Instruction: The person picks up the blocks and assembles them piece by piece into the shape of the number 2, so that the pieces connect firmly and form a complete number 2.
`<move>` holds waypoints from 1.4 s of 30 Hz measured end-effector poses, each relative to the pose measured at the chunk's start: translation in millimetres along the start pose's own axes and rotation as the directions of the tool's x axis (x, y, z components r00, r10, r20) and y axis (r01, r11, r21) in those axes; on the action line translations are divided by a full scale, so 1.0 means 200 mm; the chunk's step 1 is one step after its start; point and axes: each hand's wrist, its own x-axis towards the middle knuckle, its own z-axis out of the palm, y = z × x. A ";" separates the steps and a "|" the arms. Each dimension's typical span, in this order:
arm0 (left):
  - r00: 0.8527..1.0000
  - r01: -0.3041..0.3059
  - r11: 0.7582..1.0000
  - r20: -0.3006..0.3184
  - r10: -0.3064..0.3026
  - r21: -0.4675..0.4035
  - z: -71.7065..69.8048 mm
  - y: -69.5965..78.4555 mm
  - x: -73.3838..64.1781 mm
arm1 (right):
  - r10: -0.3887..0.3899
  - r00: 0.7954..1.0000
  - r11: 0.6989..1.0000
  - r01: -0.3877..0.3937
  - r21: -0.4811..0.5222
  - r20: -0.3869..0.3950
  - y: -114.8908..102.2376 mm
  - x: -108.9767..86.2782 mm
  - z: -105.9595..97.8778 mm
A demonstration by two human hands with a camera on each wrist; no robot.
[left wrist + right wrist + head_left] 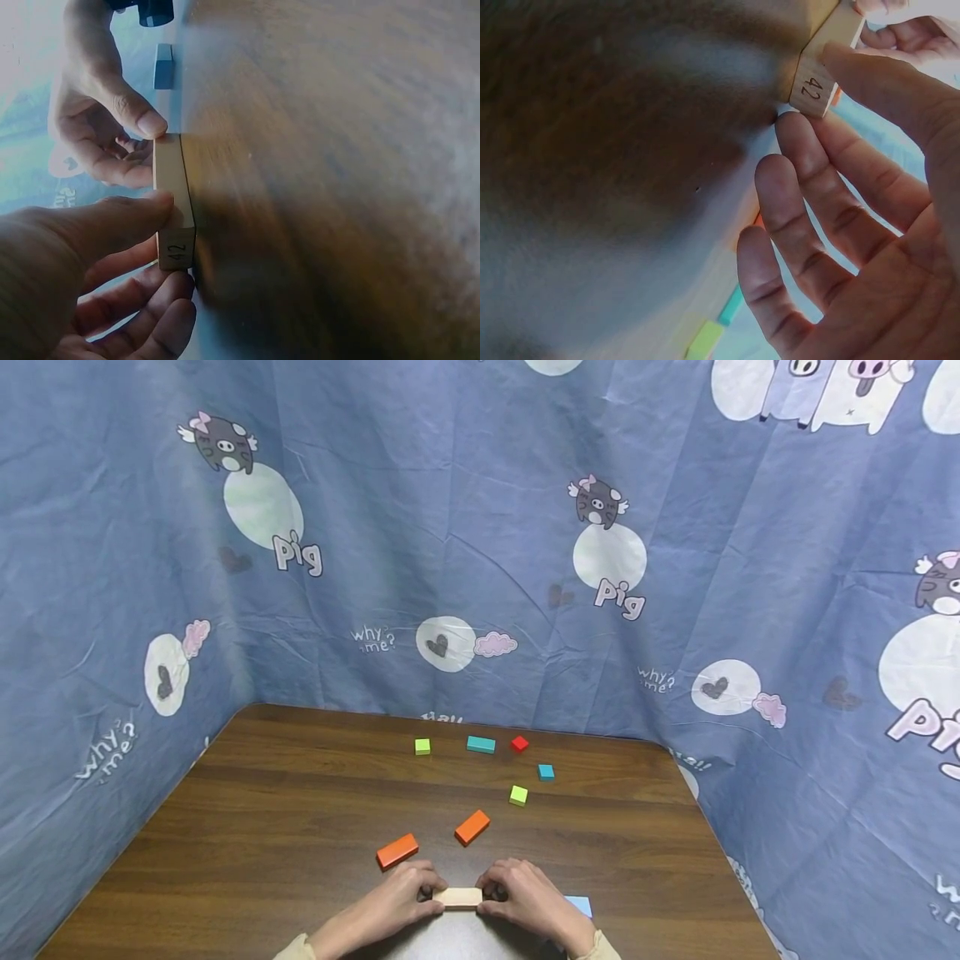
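A pale plain wooden block (458,898) lies lengthwise left to right on the table near its front edge. My left hand (403,897) pinches its left end between thumb and fingers. At the opposite end, my right hand (527,900) grips the block the same way. In the right wrist view the number 42 shows on the end face of the wooden block (812,86); the left wrist view shows a numbered end (177,252) too. An orange block (397,852) lies just beyond the left hand. A light blue block (580,906), partly hidden, sits beside the right wrist.
A second orange block (472,828) lies ahead of the hands. Farther back are lime green blocks (518,796) (422,747), a small blue block (546,772), a teal block (481,744) and a red block (520,743). A blue patterned curtain (465,568) surrounds the wooden table (285,810).
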 end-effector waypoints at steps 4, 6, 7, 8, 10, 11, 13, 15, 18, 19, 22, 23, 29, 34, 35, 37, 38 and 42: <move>1.000 -0.003 1.000 0.015 0.003 0.005 0.00 -0.01 0.00 | 0.009 1.000 1.000 -0.009 0.002 0.011 0.00 0.00 0.00; 1.000 -0.006 1.000 0.021 0.006 0.006 0.00 -0.01 0.00 | 0.008 1.000 1.000 -0.008 0.001 0.012 0.00 0.00 0.00; 1.000 -0.007 1.000 0.021 0.007 0.005 0.00 -0.01 0.00 | 0.007 1.000 1.000 -0.007 0.001 0.012 0.00 0.00 0.00; 1.000 -0.008 1.000 0.020 0.007 0.007 0.00 -0.01 0.00 | 0.007 1.000 1.000 -0.007 0.004 0.011 0.00 0.00 0.00; 1.000 -0.008 1.000 0.017 0.007 0.011 0.00 0.00 0.00 | -0.003 1.000 1.000 0.003 -0.002 -0.002 0.00 -0.01 -0.01; 1.000 -0.010 1.000 0.014 0.010 0.014 0.00 0.00 0.01 | -0.009 1.000 1.000 0.009 -0.002 -0.009 0.00 -0.01 -0.01; 1.000 -0.009 1.000 0.013 0.008 0.019 0.00 0.00 0.01 | -0.024 0.999 1.000 0.024 -0.007 -0.028 0.01 -0.02 -0.01; 1.000 -0.007 1.000 0.017 0.007 0.018 0.00 0.01 0.01 | -0.030 0.999 1.000 0.030 -0.005 -0.041 0.01 -0.03 -0.02; 1.000 0.001 1.000 0.029 -0.002 0.010 0.00 0.01 0.01 | -0.013 0.999 1.000 0.013 0.009 -0.037 0.02 -0.04 -0.03; 0.999 0.004 1.000 0.032 -0.004 0.008 0.00 0.01 0.01 | -0.003 0.999 1.000 0.004 0.016 -0.035 0.02 -0.05 -0.04; 1.000 -0.002 1.000 0.031 0.001 0.012 0.00 0.02 0.01 | 0.041 0.999 0.998 -0.040 0.038 -0.019 0.04 -0.06 -0.06; 1.000 -0.004 1.000 0.028 0.003 0.016 -0.01 0.02 0.02 | 0.050 0.999 0.998 -0.049 0.042 -0.017 0.05 -0.06 -0.07; 1.000 0.003 0.999 0.019 -0.004 0.035 -0.01 0.01 0.02 | 0.049 0.997 0.999 -0.047 0.023 -0.055 0.09 -0.09 -0.12; 1.000 0.007 0.999 0.025 -0.008 0.032 -0.01 0.01 0.02 | 0.091 0.995 0.995 -0.089 0.041 -0.047 0.11 -0.12 -0.16; 1.000 0.006 1.000 0.025 -0.007 0.030 -0.01 0.01 0.02 | 0.102 0.994 0.994 -0.099 0.051 -0.042 0.12 -0.13 -0.17; 1.000 0.006 1.000 0.027 -0.006 0.020 -0.01 0.01 0.02 | 0.115 0.993 0.991 -0.112 0.076 -0.033 0.13 -0.14 -0.18; 1.000 0.006 1.000 0.027 -0.006 0.016 -0.01 0.02 0.02 | 0.119 0.992 0.989 -0.116 0.088 -0.028 0.13 -0.14 -0.19; 1.000 0.004 1.000 0.026 -0.005 0.009 -0.01 0.02 0.02 | 0.116 0.993 0.988 -0.112 0.109 -0.032 0.15 -0.17 -0.22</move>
